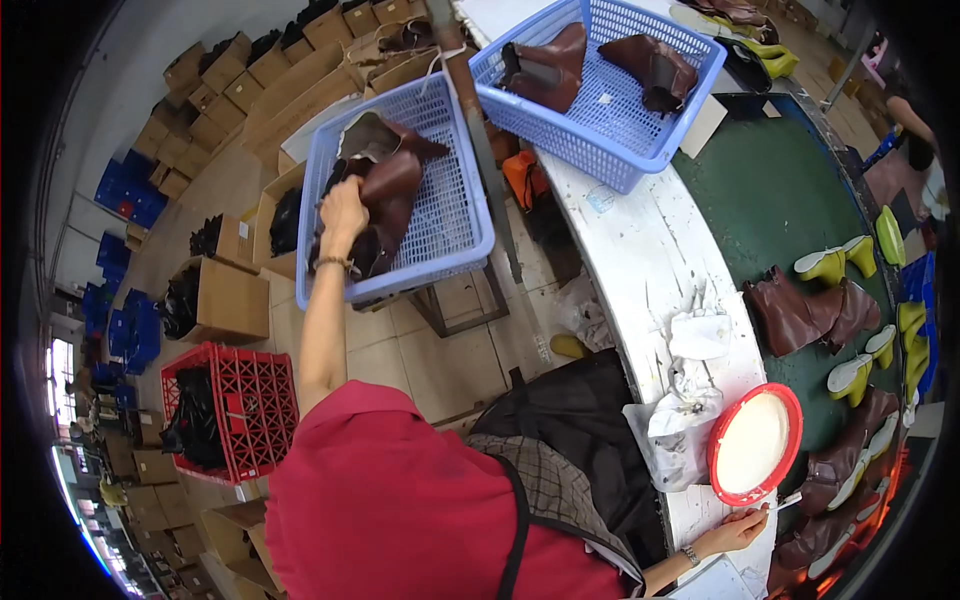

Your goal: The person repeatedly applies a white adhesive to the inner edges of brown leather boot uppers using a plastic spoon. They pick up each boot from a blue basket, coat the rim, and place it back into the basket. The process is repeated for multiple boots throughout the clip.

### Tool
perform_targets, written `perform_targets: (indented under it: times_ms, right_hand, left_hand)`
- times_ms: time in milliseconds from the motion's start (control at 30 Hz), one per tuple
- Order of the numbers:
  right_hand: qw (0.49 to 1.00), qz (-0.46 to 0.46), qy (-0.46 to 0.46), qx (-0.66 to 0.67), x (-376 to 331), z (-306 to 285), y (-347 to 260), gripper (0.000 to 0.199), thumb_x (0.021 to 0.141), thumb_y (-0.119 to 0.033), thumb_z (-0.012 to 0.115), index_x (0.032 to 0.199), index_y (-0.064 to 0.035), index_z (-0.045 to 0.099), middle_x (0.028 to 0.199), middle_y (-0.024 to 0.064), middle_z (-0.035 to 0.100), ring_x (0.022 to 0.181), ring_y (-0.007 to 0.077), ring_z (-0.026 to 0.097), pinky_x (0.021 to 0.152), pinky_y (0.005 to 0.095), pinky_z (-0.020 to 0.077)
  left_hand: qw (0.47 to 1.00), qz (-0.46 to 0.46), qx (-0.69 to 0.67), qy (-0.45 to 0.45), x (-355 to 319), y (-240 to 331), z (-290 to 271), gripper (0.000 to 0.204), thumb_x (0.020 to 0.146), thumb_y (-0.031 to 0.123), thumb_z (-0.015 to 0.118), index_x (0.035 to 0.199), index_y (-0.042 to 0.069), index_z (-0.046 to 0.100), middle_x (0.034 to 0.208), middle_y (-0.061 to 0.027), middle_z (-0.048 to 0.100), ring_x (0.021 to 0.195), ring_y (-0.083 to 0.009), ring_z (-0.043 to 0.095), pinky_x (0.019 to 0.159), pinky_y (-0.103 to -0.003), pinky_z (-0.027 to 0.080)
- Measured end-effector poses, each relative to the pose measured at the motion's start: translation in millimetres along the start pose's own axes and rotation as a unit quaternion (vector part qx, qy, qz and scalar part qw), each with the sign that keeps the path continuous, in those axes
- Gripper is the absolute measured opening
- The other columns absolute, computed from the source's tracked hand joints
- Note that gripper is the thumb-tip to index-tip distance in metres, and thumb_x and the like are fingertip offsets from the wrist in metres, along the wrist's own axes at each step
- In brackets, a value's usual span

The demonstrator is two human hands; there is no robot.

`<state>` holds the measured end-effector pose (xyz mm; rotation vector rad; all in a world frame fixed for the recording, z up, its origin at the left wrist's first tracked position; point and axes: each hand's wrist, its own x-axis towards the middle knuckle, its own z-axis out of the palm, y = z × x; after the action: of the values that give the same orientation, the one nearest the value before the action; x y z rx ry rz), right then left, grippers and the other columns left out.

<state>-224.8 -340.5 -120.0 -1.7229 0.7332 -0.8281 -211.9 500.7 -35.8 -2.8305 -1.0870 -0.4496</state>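
Note:
In the blue plastic basket on the left, my left hand is closed on a dark brown leather boot; its fingertips are partly hidden. Other boot parts lie heaped around it, one with a pale lining. Down at the right, my right hand pinches a slim brush with a pale end. Just beyond that hand stands a red-rimmed bowl of creamy white paste, on the white worktable. Crumpled plastic and white-smeared scraps lie beside the bowl.
A second blue basket with two brown boots sits on the table's far end. To the right, a green conveyor carries brown boots and yellow-green soles. A red crate and cardboard boxes stand on the left floor.

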Motion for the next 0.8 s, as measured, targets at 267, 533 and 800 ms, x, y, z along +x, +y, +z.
perform_targets:
  times_ms: [267, 533, 800]
  right_hand:
    - [0.999, -0.002, 0.001, -0.046, -3.5, -4.4, -7.5, 0.036, 0.107, -0.033, 0.058, 0.123, -0.0040, 0.070, 0.079, -0.0058, 0.052, 0.056, 0.0020, 0.036, 0.045, 0.0204, 0.0271]
    - [0.999, -0.001, 0.008, -0.036, -2.3, -9.6, -7.9, 0.036, 0.107, -0.033, 0.058, 0.122, -0.0037, 0.070, 0.080, -0.0055, 0.053, 0.055, 0.0017, 0.036, 0.045, 0.0202, 0.0266]
    - [0.996, 0.020, -0.067, 0.054, 2.4, -12.1, -16.6, 0.036, 0.108, -0.032, 0.054, 0.126, -0.0030, 0.066, 0.082, -0.0057, 0.050, 0.060, 0.0018, 0.038, 0.050, 0.0197, 0.0277]
  left_hand:
    - [0.854, 0.074, -0.514, 0.036, 17.5, 40.4, -143.5, 0.045, 0.100, 0.022, 0.066, 0.137, -0.002, 0.059, 0.117, -0.0120, 0.073, 0.104, -0.0170, 0.068, 0.089, -0.030, 0.052]
    - [0.792, 0.259, -0.414, -0.366, -59.7, 154.1, -114.1, 0.056, 0.094, 0.019, 0.074, 0.143, -0.002, 0.054, 0.132, -0.0096, 0.065, 0.119, -0.0182, 0.061, 0.102, -0.033, 0.050]
    - [0.260, 0.414, -0.448, -0.749, -214.6, 293.5, -10.6, 0.060, 0.111, 0.033, 0.048, 0.153, -0.008, 0.035, 0.149, -0.0155, 0.053, 0.132, -0.0188, 0.051, 0.113, -0.032, 0.040]
